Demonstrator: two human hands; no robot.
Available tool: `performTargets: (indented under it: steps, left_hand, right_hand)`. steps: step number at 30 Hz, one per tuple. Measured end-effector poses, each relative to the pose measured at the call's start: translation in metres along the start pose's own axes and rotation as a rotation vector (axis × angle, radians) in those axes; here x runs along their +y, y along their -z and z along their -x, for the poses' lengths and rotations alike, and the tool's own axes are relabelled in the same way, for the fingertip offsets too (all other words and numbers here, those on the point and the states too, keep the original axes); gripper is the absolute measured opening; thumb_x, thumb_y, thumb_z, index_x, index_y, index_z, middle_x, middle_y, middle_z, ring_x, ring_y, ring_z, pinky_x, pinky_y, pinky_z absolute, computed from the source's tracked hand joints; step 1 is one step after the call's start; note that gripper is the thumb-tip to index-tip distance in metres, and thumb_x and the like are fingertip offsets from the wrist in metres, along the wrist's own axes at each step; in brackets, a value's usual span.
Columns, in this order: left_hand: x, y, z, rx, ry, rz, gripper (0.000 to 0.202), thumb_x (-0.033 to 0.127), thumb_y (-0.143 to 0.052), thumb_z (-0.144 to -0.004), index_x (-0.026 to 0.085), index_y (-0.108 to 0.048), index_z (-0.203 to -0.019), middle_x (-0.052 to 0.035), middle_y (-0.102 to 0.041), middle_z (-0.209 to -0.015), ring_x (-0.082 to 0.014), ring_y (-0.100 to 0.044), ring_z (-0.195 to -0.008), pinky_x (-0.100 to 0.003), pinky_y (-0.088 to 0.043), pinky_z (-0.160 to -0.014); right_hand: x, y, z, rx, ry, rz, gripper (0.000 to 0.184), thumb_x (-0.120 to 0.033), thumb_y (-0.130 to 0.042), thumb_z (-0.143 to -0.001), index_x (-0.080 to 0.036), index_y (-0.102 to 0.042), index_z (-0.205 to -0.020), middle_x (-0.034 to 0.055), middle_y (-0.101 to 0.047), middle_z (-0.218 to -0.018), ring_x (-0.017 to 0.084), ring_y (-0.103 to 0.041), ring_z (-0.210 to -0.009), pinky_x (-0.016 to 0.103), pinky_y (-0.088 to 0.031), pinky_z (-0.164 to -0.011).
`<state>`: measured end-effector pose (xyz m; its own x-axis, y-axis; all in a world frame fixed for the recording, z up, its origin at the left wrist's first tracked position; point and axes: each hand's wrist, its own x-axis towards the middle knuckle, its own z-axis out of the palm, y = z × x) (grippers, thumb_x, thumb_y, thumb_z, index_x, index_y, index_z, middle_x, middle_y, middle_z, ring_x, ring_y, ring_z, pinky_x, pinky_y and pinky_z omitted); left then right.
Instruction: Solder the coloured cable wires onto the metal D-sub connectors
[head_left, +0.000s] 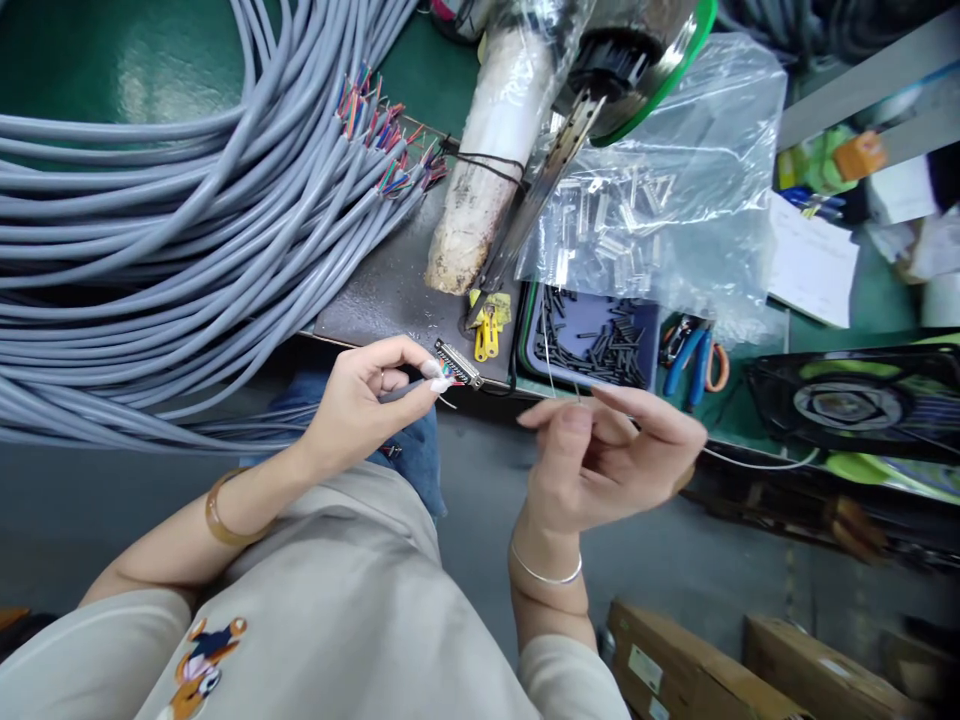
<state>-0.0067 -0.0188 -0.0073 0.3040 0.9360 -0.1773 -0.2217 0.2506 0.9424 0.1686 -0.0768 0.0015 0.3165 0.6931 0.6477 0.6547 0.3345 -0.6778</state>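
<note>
Beside the purple tray (649, 350), which is filled w/ small black pcs (619, 345), work is being done by two bare hands. L of the tray & a bit nearer the body, a multi-pin connector (459, 365) is positioned at the table edge, tilted, metal side facing away. Thin coloured wires (445, 371) at its near side are pinched by the L hand (367, 395): thumb & index tips closed together, white showing at the tips, other fingers curled. A loose white wire end (448, 404) is seen just below the pinch.

Just below the tray, the R hand (615, 455) is held palm up-ish, fingers half curled, thumb brought close to index. A thin pale strand (546, 345) is seen running from the fingertips up across the tray's L side; whether it's actually gripped can't be told, as the tips are partly blurred.

Far L of the tray, grey cables (187, 240) are heaped, w/ stripped coloured ends. Above-L of it, a plastic-wrapped white roll (495, 150) is placed beside a slotted metal bar (551, 180); yellow tags (487, 335) are seen just L. Directly above, a clear bag (675, 215) w/ small pcs is laid. Just R, blue-handled pliers (697, 365) are placed; farther R, a black fan (847, 405).
</note>
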Motion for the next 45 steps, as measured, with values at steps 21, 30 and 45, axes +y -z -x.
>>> performTargets:
  steps: [21,30,45]
  left_hand:
    - [0.000,-0.011,-0.021,0.228,-0.328,-0.289,0.009,0.014,-0.069,-0.074,0.016,-0.061,-0.070,-0.0030,-0.075,-0.085,-0.0068,-0.061,-0.062,-0.015,-0.045,-0.051]
    - [0.005,-0.013,-0.024,0.232,-0.371,-0.373,0.008,0.014,-0.067,-0.075,0.016,-0.060,-0.071,-0.0014,-0.073,-0.082,-0.0051,-0.057,-0.058,-0.014,-0.043,-0.049]
    - [0.006,-0.010,-0.024,0.174,-0.312,-0.375,0.010,0.014,-0.069,-0.074,0.016,-0.060,-0.070,-0.0022,-0.073,-0.083,-0.0047,-0.055,-0.055,-0.015,-0.041,-0.048]
  right_hand:
    - [0.011,-0.036,-0.007,-0.207,0.230,0.101,0.023,-0.004,-0.068,-0.086,-0.024,-0.056,-0.088,0.0060,-0.081,-0.107,0.016,-0.078,-0.090,0.028,-0.065,-0.077]
    - [0.015,-0.038,-0.011,-0.186,0.233,0.084,0.022,-0.004,-0.070,-0.085,-0.023,-0.060,-0.090,0.0053,-0.081,-0.107,0.016,-0.078,-0.092,0.029,-0.064,-0.080]
    - [0.012,-0.035,-0.009,-0.209,0.284,0.129,0.020,-0.004,-0.069,-0.085,-0.021,-0.059,-0.085,0.0083,-0.081,-0.103,0.016,-0.079,-0.086,0.024,-0.063,-0.073]
